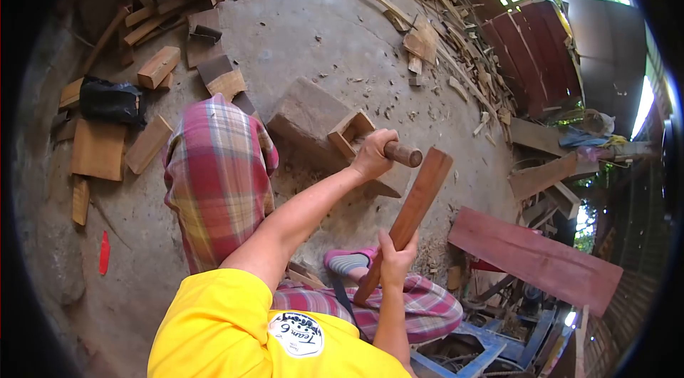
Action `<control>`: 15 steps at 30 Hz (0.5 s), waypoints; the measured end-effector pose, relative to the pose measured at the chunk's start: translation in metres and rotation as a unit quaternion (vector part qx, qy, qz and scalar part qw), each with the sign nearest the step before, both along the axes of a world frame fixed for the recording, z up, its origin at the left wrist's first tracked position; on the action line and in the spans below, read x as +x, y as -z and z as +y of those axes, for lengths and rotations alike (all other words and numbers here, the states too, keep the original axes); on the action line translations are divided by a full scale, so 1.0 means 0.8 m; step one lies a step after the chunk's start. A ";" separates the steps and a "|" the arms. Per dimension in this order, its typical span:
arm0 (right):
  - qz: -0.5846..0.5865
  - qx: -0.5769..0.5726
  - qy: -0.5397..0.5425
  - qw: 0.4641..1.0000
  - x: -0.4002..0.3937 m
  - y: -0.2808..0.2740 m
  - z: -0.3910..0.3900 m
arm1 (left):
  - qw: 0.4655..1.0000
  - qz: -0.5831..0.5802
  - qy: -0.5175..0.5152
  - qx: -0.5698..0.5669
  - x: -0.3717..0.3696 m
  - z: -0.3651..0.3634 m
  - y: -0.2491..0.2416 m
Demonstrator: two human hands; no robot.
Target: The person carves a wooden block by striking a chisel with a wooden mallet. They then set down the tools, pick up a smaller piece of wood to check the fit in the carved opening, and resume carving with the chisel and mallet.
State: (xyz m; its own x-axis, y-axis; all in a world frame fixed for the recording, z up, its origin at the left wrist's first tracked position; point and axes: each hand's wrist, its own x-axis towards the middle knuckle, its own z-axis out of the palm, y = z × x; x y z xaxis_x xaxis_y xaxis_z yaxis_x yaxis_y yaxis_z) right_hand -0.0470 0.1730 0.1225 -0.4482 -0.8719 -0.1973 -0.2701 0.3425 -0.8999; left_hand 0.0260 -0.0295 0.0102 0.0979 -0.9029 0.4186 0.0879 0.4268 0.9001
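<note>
My left hand (372, 155) is wrapped round a thick round wooden handle (405, 154), whose blunt end points right. Whatever is at its other end is hidden behind the hand. Just beyond the knuckles is a small hollow wooden frame (350, 127), beside a large wooden block (305, 113) on the floor. My right hand (396, 258), closer to my body, grips a long flat reddish-brown wooden bar (422, 191). The bar slants upward, its far end a little to the right of the round handle and apart from it.
Wood offcuts (98, 150) and a black-wrapped bundle (110, 100) lie to the left, near a red strip (104, 253). Long scrap strips (456, 29) line the back right. A reddish board (534, 257) and a blue metal frame (499, 342) are at the right. My plaid-covered knee (217, 178) is raised on the left.
</note>
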 end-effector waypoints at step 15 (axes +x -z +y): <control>0.217 -0.097 -0.106 0.966 -0.008 0.028 -0.007 | 0.998 -0.039 0.021 -0.035 -0.015 0.006 0.007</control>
State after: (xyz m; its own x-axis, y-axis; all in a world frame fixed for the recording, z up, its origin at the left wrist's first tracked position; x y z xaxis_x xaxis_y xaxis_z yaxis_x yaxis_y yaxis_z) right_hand -0.0536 0.1671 0.0997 -0.2590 -0.9550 0.1447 -0.6814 0.0745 -0.7281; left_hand 0.0143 -0.0244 0.0050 0.0257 -0.8735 0.4861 0.0377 0.4868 0.8727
